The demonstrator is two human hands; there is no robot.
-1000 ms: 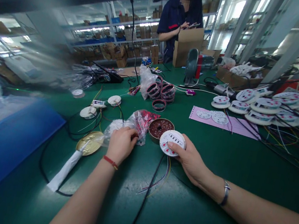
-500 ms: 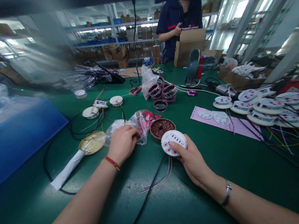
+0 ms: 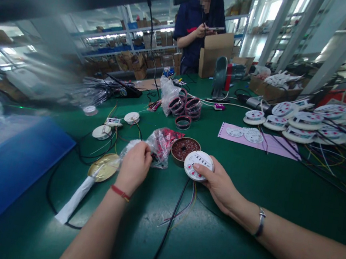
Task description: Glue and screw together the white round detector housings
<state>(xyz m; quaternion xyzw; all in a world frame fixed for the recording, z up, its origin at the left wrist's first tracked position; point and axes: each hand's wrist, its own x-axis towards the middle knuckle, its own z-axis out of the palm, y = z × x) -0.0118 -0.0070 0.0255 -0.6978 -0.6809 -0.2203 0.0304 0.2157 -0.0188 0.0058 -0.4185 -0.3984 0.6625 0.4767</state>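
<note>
My right hand (image 3: 220,184) grips a round white meter dial (image 3: 200,163) by its right edge, thumb on its face. The dial has small black number windows and red pointers; a black cable and several thin wires (image 3: 189,207) hang from it. My left hand (image 3: 136,163) is closed, fingertips pinched together at a clear plastic bag (image 3: 160,147) with red bits inside. What those fingers hold, if anything, is hidden. Right behind the dial stands a round tin (image 3: 186,146) of small brown-red pieces. Left of my left hand lies a gold lid (image 3: 108,169) with a white-wrapped tool (image 3: 76,199) resting on it.
Several wired dials (image 3: 307,121) are stacked at the right, beside a pink sheet (image 3: 276,147) with dial faces. Clear rings with dark red rims (image 3: 183,122) sit mid-table. A blue bin (image 3: 13,173) fills the left. Across the table a person (image 3: 196,31) stands by a cardboard box (image 3: 217,53).
The whole view has shifted slightly. My left hand has drawn a little left and up from the bag's near side, its fingers more pinched. My right hand keeps the dial in much the same place.
</note>
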